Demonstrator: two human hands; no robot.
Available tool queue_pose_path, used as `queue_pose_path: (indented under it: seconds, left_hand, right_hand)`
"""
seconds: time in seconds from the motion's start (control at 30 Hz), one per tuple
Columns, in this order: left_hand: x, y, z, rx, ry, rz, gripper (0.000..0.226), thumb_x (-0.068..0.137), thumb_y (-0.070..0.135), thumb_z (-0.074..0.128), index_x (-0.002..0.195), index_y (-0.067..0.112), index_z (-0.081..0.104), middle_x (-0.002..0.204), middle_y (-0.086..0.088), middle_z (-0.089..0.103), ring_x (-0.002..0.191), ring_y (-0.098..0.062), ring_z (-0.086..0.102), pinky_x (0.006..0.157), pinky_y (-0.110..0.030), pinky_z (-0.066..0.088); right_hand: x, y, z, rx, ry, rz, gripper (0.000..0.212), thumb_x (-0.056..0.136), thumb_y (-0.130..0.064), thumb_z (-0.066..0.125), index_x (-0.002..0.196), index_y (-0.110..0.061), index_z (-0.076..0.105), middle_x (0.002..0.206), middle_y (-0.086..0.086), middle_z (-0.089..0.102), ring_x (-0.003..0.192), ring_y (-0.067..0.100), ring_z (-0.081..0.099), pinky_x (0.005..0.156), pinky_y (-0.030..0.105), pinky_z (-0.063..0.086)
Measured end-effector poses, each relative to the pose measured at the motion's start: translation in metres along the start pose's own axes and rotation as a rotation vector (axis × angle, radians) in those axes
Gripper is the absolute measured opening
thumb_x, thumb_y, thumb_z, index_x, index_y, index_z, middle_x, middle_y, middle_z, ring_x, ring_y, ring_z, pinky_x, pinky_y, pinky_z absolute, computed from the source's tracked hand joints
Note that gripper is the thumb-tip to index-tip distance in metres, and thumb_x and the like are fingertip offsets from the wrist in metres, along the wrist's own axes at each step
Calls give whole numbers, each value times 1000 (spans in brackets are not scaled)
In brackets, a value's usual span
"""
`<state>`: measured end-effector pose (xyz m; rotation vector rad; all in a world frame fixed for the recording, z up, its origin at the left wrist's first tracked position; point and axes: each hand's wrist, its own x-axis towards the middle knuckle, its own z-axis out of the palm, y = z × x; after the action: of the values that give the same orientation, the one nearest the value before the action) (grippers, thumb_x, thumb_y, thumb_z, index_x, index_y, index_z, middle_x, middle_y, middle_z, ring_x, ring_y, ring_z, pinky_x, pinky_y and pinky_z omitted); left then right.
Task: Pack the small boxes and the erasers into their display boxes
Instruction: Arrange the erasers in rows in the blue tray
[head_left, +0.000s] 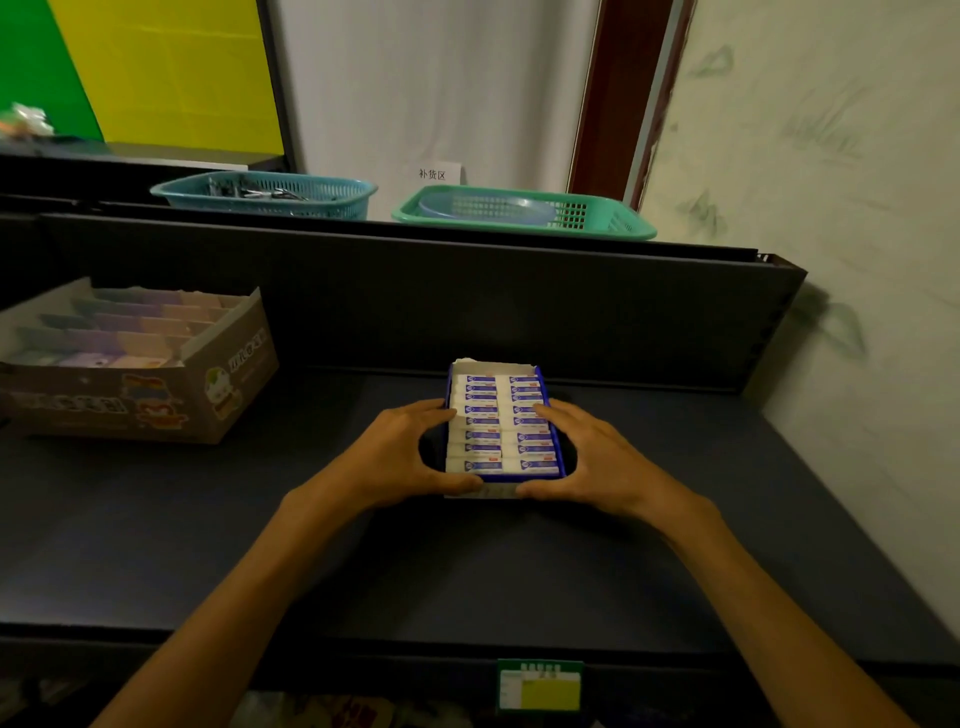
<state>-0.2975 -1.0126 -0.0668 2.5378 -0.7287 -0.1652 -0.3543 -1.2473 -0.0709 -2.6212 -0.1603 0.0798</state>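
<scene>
A blue display box (555, 436) stands in the middle of the dark shelf, filled with two columns of white-and-blue erasers (480, 410). My left hand (400, 457) wraps its left side and near corner, thumb along the front edge. On the opposite side my right hand (592, 457) holds the right wall, its fingertips resting on the erasers. A brown cardboard display box (208, 395) with rows of pastel small boxes (130, 332) sits at the left, apart from both hands.
The dark shelf (467, 571) has a raised back panel. Behind it stand a teal basket (270, 195) and a green basket (524, 213). A patterned wall (857, 260) closes the right side. A green-yellow price tag (540, 686) hangs on the shelf's front edge.
</scene>
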Motion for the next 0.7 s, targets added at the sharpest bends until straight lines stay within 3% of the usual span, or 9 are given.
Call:
queue_pose_path:
  seconds: [0.43, 0.7]
  left_hand:
    - [7, -14, -23, 45, -40, -69, 87, 71, 45, 75, 143, 27, 30, 146, 1, 36, 131, -16, 37, 107, -37, 36]
    - [-15, -26, -76, 388, 68, -77, 81, 81, 59, 58, 147, 27, 24, 151, 1, 29, 136, -19, 29, 109, -40, 29]
  right_hand:
    - [25, -21, -1, -66, -22, -5, 103, 72, -59, 69, 151, -29, 10, 158, -5, 12, 141, 15, 22, 112, 37, 26]
    - [37, -81, -12, -222, 145, -118, 69, 86, -54, 59, 144, -29, 32, 149, -4, 34, 134, 15, 31, 108, 32, 27]
